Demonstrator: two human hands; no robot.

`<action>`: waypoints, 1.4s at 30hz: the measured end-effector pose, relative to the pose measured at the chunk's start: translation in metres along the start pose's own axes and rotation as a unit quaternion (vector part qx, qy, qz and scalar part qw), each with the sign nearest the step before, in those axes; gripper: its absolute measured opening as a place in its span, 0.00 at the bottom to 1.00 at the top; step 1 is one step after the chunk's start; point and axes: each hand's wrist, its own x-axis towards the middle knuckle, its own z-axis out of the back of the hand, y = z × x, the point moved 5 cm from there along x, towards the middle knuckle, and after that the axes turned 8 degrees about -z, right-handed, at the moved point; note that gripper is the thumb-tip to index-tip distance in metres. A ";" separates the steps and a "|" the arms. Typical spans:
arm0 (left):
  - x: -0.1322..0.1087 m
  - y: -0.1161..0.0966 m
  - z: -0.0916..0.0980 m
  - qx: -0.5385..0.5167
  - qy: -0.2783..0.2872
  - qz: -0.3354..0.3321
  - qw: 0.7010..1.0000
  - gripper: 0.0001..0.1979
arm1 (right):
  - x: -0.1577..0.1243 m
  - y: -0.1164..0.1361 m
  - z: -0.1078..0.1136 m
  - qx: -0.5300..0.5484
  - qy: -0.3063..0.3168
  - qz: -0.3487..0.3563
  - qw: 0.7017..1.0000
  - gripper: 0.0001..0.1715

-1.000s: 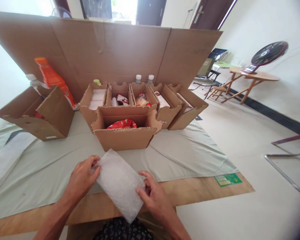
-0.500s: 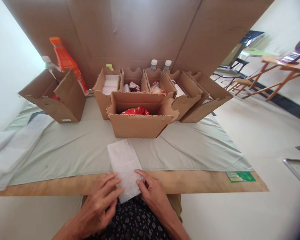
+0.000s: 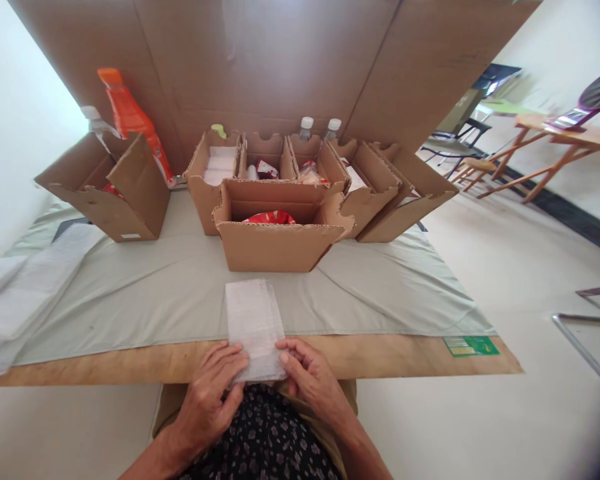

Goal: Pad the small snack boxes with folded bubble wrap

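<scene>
A white bubble-wrap bag [image 3: 254, 317] lies nearly straight in front of me, its near end at the wooden table edge. My left hand [image 3: 207, 387] rests its outstretched fingers on the bag's lower left side, with the thumb apart below. At the lower right side, my right hand [image 3: 313, 380] has its thumb and index finger closed on the bag's edge, the other fingers curled under. Just beyond the bag stands an open cardboard box [image 3: 270, 250] with a red packet [image 3: 270, 217] inside.
Behind stands a row of cardboard bins [image 3: 203, 200] holding packets and white sheets. Another cardboard box [image 3: 135, 213] and an orange bottle [image 3: 135, 120] are at left. More bubble-wrap bags [image 3: 25, 300] lie at far left. A green packet [image 3: 471, 346] lies at the right table edge.
The bubble-wrap bag has turned from a slant to nearly straight, its near end shifting right and away from me. My right thumb and index finger have closed on its edge.
</scene>
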 end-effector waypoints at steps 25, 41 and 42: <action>0.019 0.031 0.003 0.061 -0.011 0.148 0.987 0.10 | 0.019 0.021 -0.003 -0.309 -0.153 0.169 0.923 0.16; 0.022 0.025 0.015 0.066 0.016 0.110 0.992 0.16 | 0.001 0.036 -0.025 -0.479 -0.059 0.346 0.805 0.18; 0.022 0.020 0.018 0.056 0.019 0.094 0.994 0.18 | 0.001 0.037 -0.023 -0.467 -0.051 0.334 0.817 0.18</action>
